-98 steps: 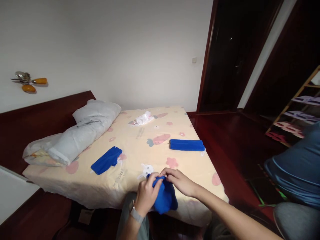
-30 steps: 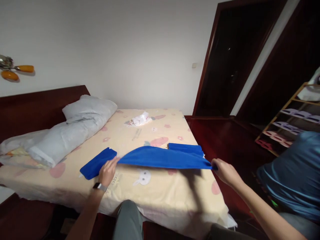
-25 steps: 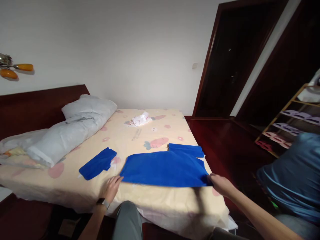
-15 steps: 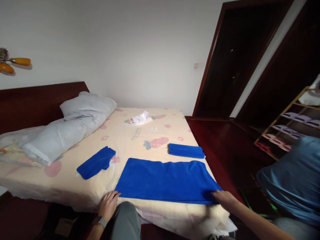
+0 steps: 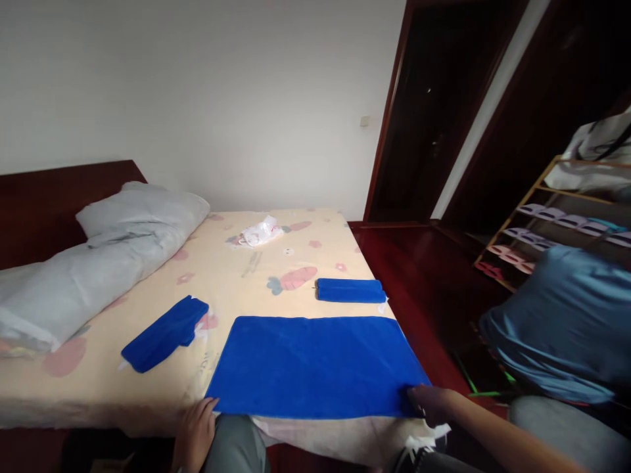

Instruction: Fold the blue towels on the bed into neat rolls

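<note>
A blue cloth [image 5: 315,364] lies spread flat near the front edge of the bed. At its near left corner, my left hand [image 5: 196,427] is closed on the cloth's edge. My right hand [image 5: 428,402] is at the near right corner with its fingers closed on the fabric, in shadow. Beyond the cloth on the right is a folded blue cloth [image 5: 351,290], and another folded blue cloth [image 5: 165,333] lies at an angle to the left.
Grey bedding [image 5: 128,243] lies along the left by the headboard [image 5: 64,203]. A white plastic bag [image 5: 260,232] sits farther back on the bed [image 5: 256,279]. On the right are a shoe rack [image 5: 532,187] and something draped in blue fabric [image 5: 562,315].
The view has turned right, so things appear farther left. The large blue cloth now lies smoother, its far edge straighter. Both hands remain at its near corners.
</note>
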A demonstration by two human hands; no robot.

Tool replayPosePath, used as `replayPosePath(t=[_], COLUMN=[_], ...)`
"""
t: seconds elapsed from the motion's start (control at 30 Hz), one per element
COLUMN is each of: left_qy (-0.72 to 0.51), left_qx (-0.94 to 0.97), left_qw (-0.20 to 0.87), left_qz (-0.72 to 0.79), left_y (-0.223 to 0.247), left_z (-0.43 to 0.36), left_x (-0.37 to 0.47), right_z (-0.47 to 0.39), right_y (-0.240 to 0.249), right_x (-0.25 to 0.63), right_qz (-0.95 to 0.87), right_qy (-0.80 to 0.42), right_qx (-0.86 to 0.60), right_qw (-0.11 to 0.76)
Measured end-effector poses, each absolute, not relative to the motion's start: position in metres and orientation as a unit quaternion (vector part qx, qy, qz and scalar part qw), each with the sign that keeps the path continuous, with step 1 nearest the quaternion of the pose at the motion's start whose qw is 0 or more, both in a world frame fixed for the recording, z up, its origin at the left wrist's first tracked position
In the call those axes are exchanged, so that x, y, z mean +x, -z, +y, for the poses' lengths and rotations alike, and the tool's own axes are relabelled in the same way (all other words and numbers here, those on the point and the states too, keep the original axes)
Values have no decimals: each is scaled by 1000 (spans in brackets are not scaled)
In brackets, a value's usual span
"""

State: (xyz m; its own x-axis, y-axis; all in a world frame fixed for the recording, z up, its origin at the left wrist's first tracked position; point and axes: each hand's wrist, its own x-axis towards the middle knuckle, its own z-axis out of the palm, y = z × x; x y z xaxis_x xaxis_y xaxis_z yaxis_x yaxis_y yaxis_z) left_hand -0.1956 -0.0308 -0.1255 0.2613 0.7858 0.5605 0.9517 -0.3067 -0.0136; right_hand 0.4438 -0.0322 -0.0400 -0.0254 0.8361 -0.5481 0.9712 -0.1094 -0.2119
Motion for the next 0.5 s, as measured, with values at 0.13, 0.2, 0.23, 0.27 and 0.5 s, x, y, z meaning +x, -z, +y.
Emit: replayPosePath(t=[0.13,0.2,0.23,0.27,0.5], left_qy=[273,295,299,296,202], left_qx=[-761,-774,-789,-807,-905], left_qw=[196,184,161,125,-218], left_qz=[-555,-529,-513,-495,-305], left_y=[108,91,82,74,91], left_z=[-26,-21,-19,-18,-56], left_x=[-167,-119,-84,-43,280], right_z=[-11,10,23,37,123], right_y=[42,40,37,34,36], right_x=[449,458,465,472,516], right_qz=[592,572,571,571,524], right_qy=[403,413,404,386,272], right_qx=[673,690,702,717,805], right_qw=[185,161,135,103,-56])
